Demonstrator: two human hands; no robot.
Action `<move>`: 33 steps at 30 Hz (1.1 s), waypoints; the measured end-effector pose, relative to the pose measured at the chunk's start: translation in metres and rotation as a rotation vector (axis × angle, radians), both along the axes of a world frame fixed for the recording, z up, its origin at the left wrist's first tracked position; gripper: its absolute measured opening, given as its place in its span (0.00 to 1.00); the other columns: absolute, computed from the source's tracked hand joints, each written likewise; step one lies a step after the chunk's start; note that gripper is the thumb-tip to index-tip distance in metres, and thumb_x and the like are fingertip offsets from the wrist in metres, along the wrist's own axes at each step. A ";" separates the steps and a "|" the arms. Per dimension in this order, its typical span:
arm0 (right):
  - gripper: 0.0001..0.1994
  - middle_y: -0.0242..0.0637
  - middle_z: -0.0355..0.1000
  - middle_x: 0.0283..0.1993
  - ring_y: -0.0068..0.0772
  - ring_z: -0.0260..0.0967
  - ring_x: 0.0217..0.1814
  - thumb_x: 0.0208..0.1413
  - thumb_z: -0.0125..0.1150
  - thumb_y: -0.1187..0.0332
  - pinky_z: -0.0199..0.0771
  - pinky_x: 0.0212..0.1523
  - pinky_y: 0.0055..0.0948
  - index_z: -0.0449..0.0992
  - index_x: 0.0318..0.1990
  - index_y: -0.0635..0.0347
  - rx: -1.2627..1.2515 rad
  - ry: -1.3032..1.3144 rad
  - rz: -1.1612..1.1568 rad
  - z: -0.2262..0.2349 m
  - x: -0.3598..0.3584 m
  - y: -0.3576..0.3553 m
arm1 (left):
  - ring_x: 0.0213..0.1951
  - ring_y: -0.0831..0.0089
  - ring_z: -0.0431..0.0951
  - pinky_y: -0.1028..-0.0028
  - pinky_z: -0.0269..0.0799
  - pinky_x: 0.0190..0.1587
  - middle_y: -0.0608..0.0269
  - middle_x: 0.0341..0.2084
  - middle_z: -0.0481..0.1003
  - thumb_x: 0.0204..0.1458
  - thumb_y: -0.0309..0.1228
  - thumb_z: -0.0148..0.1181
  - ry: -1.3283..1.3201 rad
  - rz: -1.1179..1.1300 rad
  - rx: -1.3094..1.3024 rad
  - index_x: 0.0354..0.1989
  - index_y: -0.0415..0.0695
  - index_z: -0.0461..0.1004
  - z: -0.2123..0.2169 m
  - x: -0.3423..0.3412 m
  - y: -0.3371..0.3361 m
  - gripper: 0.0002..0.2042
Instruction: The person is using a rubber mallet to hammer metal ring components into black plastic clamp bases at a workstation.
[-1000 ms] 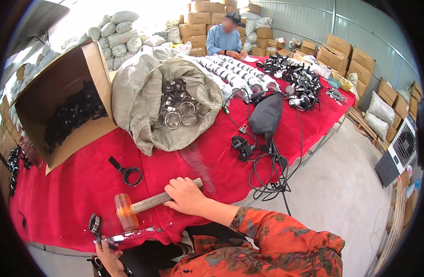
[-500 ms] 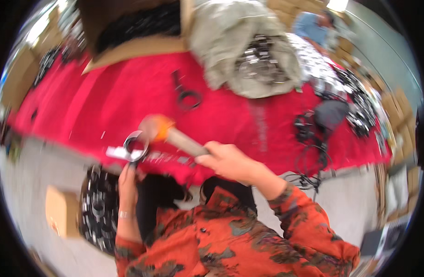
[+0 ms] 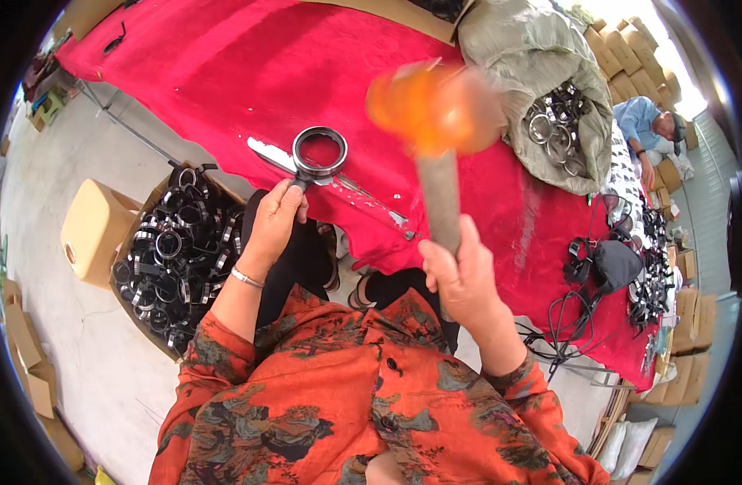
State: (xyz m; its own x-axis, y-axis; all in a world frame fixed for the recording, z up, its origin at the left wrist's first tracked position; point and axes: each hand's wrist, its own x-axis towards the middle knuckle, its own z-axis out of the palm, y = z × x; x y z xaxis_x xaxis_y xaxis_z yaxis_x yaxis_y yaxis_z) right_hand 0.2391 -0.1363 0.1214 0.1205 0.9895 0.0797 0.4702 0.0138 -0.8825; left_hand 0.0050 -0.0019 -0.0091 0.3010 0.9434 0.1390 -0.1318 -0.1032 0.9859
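Observation:
My right hand grips the wooden handle of a mallet with an orange head, raised and blurred above the red table. My left hand holds a black ring-shaped clamp by its stem at the table's near edge, where the cloth is worn to bare metal. The mallet head hangs to the right of the ring and above it.
A cardboard box full of black ring clamps stands on the floor at my left, beside a tan stool. A grey sack of metal rings lies on the table. Another person sits far right among cartons. Cables and black parts lie at right.
My right hand picked the mallet up off the table and raised it. My left hand brought a ring clamp onto the table edge. My view tipped down toward my lap.

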 end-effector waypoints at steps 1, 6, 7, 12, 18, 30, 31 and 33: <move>0.16 0.33 0.65 0.20 0.24 0.65 0.21 0.58 0.58 0.59 0.66 0.22 0.29 0.64 0.39 0.63 -0.061 -0.192 0.031 -0.009 0.004 0.000 | 0.26 0.78 0.67 0.77 0.64 0.33 0.68 0.21 0.66 0.63 0.38 0.45 -0.010 -0.007 -0.003 0.30 0.42 0.66 0.001 0.002 0.000 0.14; 0.14 0.28 0.65 0.20 0.16 0.61 0.18 0.58 0.59 0.60 0.62 0.17 0.21 0.66 0.35 0.63 -0.289 0.079 -0.062 0.014 0.005 0.002 | 0.26 0.79 0.66 0.77 0.64 0.33 0.68 0.22 0.66 0.64 0.37 0.45 0.007 -0.001 -0.022 0.30 0.41 0.66 -0.003 -0.002 -0.002 0.13; 0.12 0.28 0.64 0.20 0.15 0.60 0.17 0.58 0.59 0.63 0.61 0.17 0.21 0.67 0.36 0.63 -0.263 0.131 -0.079 0.027 -0.001 0.006 | 0.26 0.79 0.66 0.77 0.64 0.32 0.68 0.22 0.66 0.64 0.37 0.44 0.003 0.006 -0.007 0.31 0.41 0.66 -0.003 -0.002 0.000 0.13; 0.14 0.44 0.69 0.21 0.39 0.70 0.22 0.57 0.58 0.63 0.68 0.22 0.36 0.64 0.37 0.65 -0.034 -0.215 0.069 0.031 -0.026 0.017 | 0.26 0.79 0.66 0.78 0.64 0.32 0.68 0.22 0.66 0.64 0.37 0.44 0.013 0.020 -0.005 0.30 0.41 0.66 0.004 0.005 -0.003 0.14; 0.18 0.56 0.71 0.25 0.56 0.74 0.31 0.57 0.57 0.59 0.70 0.31 0.45 0.64 0.39 0.68 -0.205 -0.346 0.306 0.037 -0.048 0.061 | 0.23 0.79 0.66 0.77 0.64 0.29 0.67 0.20 0.66 0.62 0.38 0.47 0.063 0.079 -0.029 0.28 0.41 0.67 0.007 0.005 -0.006 0.14; 0.19 0.32 0.64 0.21 0.21 0.62 0.17 0.59 0.55 0.55 0.66 0.17 0.26 0.65 0.35 0.65 -0.432 -0.083 0.184 0.042 -0.015 0.106 | 0.24 0.78 0.67 0.76 0.64 0.30 0.67 0.18 0.66 0.62 0.39 0.45 0.180 0.092 0.019 0.27 0.41 0.66 0.013 0.004 -0.005 0.16; 0.18 0.32 0.65 0.21 0.22 0.63 0.17 0.59 0.54 0.55 0.65 0.17 0.25 0.66 0.36 0.64 -0.432 -0.069 0.164 0.057 -0.015 0.106 | 0.24 0.78 0.67 0.76 0.64 0.30 0.67 0.18 0.66 0.62 0.39 0.45 0.107 0.087 0.011 0.27 0.40 0.66 0.009 0.004 -0.005 0.16; 0.18 0.31 0.64 0.21 0.21 0.63 0.17 0.59 0.55 0.55 0.65 0.17 0.24 0.66 0.36 0.64 -0.321 0.094 0.122 0.075 -0.013 0.097 | 0.24 0.78 0.67 0.76 0.64 0.30 0.67 0.18 0.67 0.62 0.38 0.45 0.134 0.080 0.022 0.27 0.40 0.66 0.011 0.000 -0.003 0.16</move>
State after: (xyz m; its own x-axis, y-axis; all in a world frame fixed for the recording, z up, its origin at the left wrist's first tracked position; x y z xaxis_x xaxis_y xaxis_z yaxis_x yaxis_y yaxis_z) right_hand 0.2257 -0.0390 0.1962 -0.0085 0.9699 -0.2432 0.3985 -0.2198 -0.8904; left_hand 0.0053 -0.0046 0.0023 0.2419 0.9625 0.1231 0.0108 -0.1295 0.9915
